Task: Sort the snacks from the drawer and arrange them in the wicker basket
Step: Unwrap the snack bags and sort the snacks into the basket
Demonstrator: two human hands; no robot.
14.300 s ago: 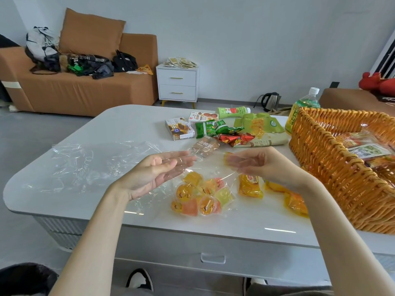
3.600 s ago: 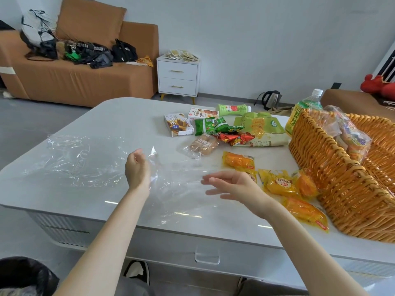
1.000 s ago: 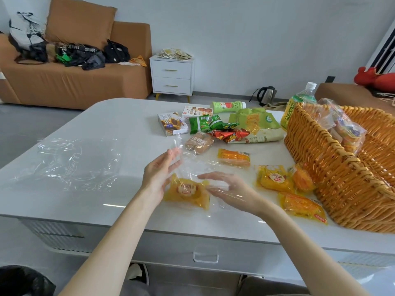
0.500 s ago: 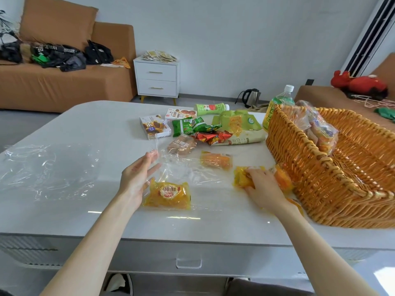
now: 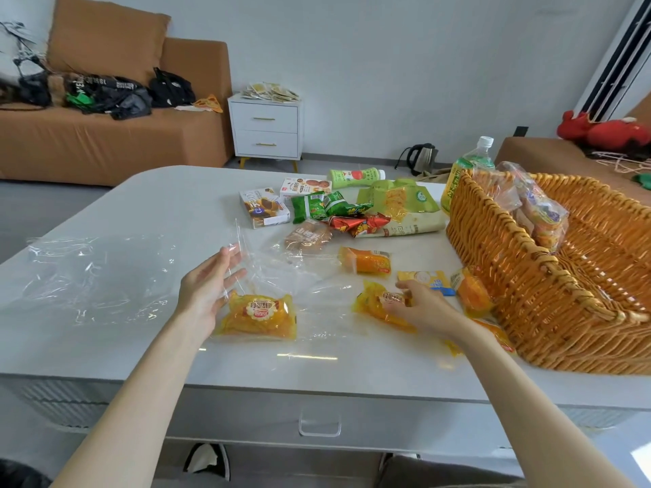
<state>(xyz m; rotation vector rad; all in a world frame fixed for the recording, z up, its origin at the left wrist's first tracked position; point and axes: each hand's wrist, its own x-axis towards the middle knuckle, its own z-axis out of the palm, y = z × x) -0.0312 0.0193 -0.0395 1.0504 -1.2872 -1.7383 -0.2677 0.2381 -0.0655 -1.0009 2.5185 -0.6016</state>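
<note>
- Midway across the white table (image 5: 141, 346), the left hand (image 5: 208, 290) rests flat-fingered and relaxed against the mouth of a clear bag (image 5: 278, 276). One yellow cake packet (image 5: 259, 315) sits inside it.
- The right hand (image 5: 422, 309) grips a second yellow packet (image 5: 373, 304) on the tabletop, near the wicker basket (image 5: 528, 294).
- Loose orange packets (image 5: 366, 260) lie close by, one touching the basket wall.
- A filled snack bag (image 5: 539, 213) leans inside the basket.

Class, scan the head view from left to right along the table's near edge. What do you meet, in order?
Clear plastic → left hand → bagged cake → gripped cake → right hand → basket.
</note>
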